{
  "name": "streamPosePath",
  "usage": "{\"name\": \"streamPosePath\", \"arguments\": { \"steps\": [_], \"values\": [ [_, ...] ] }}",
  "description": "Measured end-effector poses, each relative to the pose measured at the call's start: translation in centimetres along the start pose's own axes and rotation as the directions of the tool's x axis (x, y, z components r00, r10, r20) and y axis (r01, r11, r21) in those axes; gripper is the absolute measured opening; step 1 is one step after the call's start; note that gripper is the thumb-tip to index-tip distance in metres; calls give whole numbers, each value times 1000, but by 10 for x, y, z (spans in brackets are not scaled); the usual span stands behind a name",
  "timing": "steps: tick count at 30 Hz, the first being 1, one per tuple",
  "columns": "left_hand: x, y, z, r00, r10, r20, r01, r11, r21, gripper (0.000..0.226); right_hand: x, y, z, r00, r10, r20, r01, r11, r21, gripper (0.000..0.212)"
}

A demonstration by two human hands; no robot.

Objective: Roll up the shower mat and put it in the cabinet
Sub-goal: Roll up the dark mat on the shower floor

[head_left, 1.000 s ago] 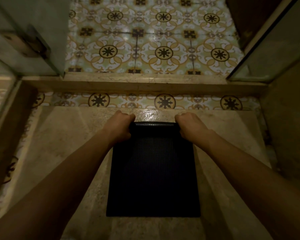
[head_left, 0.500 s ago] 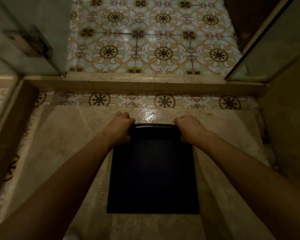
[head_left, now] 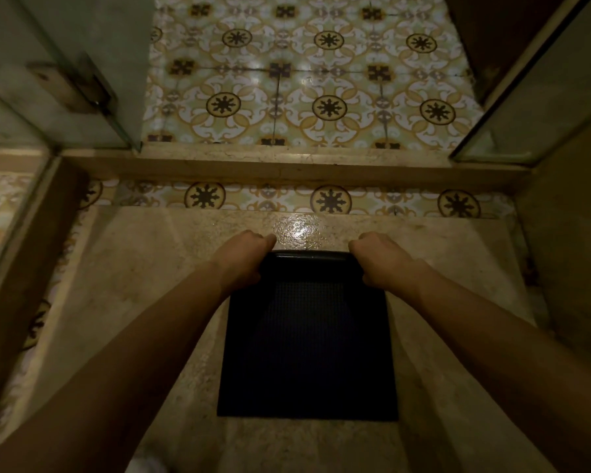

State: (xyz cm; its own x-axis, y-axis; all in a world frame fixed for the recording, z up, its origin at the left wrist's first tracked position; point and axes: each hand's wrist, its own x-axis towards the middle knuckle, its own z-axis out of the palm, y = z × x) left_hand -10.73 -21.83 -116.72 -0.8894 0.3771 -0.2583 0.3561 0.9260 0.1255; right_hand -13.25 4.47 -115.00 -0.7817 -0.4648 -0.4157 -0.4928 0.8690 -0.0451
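Mat (head_left: 306,339): dark, flat on the shower floor (head_left: 123,302), near edge well short of the fingers, far edge curled into a thin roll between both hands.
Left hand (head_left: 244,256): fingers closed over the roll's left end.
Right hand (head_left: 381,259): fingers closed over the right end.
Change: roll slightly nearer than a second ago, flat part shorter; rolling barely begun, most still to wind.
Beyond fingers: wet patch, curb (head_left: 287,165), patterned tiles.
Containers: none in view; cabinet unseen.
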Motion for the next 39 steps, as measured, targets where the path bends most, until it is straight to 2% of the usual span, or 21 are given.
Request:
{"name": "streamPosePath", "arguments": {
  "steps": [4, 9, 14, 20, 24, 31, 39],
  "values": [
    [-3, 4, 4, 999, -3, -48, 2, 1000, -20, 26, 1, -6, -1, 1000, 15, -12, -15, 1000, -17, 28],
    [-2, -1, -4, 999, 21, 43, -18, 998, -65, 23, 1, -3, -3, 998, 30, 56, -31, 999, 22, 37],
    [-2, 6, 0, 1000, 16, 2, -15, 999, -28, 18, -4, -6, 5, 1000, 18, -10, -17, 999, 40, 37],
    [1, -4, -11, 980, -50, 191, 75, 990, -123, 18, -5, -2, 6, 997, 13, 70, -18, 998, 66, 38],
    [-3, 2, -10, 991, -48, 128, 61, 993, -99, 17, -8, 0, 7, 999, 32, 43, -36, 996, 86, 36],
    [-4, 0, -20, 972, -41, 230, 78, 985, -156, 16, -8, 2, 4, 997, 31, 70, -38, 993, 107, 38],
    [-10, 4, -18, 985, -53, 166, 81, 982, -169, 23, -13, 3, 9, 1000, 26, 13, -27, 989, 149, 39]
  ]
}}
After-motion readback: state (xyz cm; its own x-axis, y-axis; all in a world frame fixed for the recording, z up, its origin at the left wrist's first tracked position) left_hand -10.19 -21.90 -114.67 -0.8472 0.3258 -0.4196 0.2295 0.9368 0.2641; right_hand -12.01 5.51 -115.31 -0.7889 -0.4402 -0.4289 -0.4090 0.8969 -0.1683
